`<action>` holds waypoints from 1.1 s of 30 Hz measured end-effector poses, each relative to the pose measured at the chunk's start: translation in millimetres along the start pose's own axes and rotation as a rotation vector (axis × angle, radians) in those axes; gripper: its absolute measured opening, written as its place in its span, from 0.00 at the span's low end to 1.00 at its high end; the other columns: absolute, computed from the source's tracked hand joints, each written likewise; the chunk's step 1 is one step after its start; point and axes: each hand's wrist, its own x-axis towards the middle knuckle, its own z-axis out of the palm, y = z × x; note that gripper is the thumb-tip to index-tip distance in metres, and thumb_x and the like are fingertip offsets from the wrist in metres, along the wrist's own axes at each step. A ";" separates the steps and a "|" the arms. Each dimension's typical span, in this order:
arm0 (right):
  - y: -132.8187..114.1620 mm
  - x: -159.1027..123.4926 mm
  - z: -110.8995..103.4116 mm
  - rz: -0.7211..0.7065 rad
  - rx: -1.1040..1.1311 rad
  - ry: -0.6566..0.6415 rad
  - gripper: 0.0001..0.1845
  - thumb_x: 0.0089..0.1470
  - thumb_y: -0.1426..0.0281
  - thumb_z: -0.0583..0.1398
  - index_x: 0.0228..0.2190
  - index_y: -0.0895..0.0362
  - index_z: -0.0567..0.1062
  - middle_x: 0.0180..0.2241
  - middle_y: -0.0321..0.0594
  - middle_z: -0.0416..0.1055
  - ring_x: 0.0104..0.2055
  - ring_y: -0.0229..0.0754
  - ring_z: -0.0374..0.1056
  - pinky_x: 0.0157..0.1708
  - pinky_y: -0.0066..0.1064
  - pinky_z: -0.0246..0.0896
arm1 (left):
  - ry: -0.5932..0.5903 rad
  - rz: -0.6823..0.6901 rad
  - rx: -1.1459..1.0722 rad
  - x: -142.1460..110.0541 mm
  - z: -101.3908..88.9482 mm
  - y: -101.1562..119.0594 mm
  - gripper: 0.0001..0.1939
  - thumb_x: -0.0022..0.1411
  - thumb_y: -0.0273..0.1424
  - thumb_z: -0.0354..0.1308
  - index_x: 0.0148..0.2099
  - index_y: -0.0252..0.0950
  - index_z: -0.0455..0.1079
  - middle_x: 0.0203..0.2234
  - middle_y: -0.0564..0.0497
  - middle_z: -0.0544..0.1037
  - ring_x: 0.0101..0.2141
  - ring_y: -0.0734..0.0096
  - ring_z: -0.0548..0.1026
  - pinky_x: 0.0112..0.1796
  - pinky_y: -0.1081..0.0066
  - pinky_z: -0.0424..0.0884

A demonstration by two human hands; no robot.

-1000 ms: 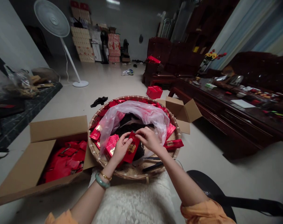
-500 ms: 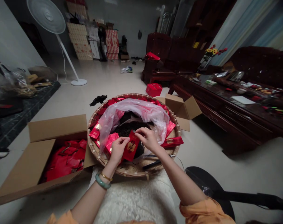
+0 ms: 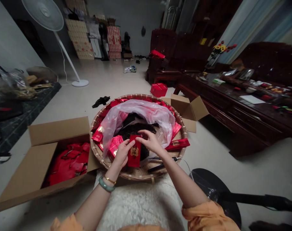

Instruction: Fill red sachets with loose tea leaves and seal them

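Two grips pinch one upright red packet [image 3: 134, 151] between left hand [image 3: 121, 154] and right hand [image 3: 150, 142]

The left hand [image 3: 121, 154] and right hand [image 3: 150, 142] held a red packet with a gold emblem [image 3: 134, 151] upright between them, above dark loose leaves [image 3: 133, 131] in a round bamboo basket [image 3: 136, 173]. A clear plastic bag [image 3: 136, 117] arched over the leaves, more red packets [image 3: 114, 146] lay around them, and an open cardboard box [image 3: 56, 131] of red bags [image 3: 66, 163] stood just beside the basket on the floor [image 3: 126, 83].
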 end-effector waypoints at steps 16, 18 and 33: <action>6.3 -4.2 0.3 0.190 0.190 -0.146 0.13 0.41 0.62 0.64 0.22 0.60 0.74 0.16 0.31 0.66 0.16 0.31 0.58 0.16 0.22 0.52 | 0.032 0.033 0.066 -1.7 1.9 1.8 0.16 0.42 0.37 0.69 0.30 0.31 0.72 0.22 0.54 0.77 0.22 0.77 0.73 0.26 0.78 0.68; 7.2 -4.1 1.2 0.170 0.203 -0.129 0.12 0.42 0.62 0.64 0.23 0.60 0.75 0.17 0.33 0.67 0.18 0.32 0.60 0.17 0.22 0.54 | -0.045 -0.008 0.093 -3.8 -0.4 2.5 0.18 0.43 0.36 0.68 0.36 0.32 0.71 0.25 0.52 0.78 0.25 0.74 0.75 0.29 0.76 0.69; -6.8 -30.1 -1.4 -0.679 -0.676 -0.015 0.09 0.57 0.71 0.54 0.30 0.56 0.74 0.30 0.42 0.69 0.35 0.41 0.60 0.34 0.32 0.60 | -0.110 0.594 0.827 1.2 -16.7 -15.6 0.29 0.53 0.27 0.58 0.57 0.38 0.57 0.50 0.44 0.70 0.47 0.65 0.71 0.47 0.63 0.69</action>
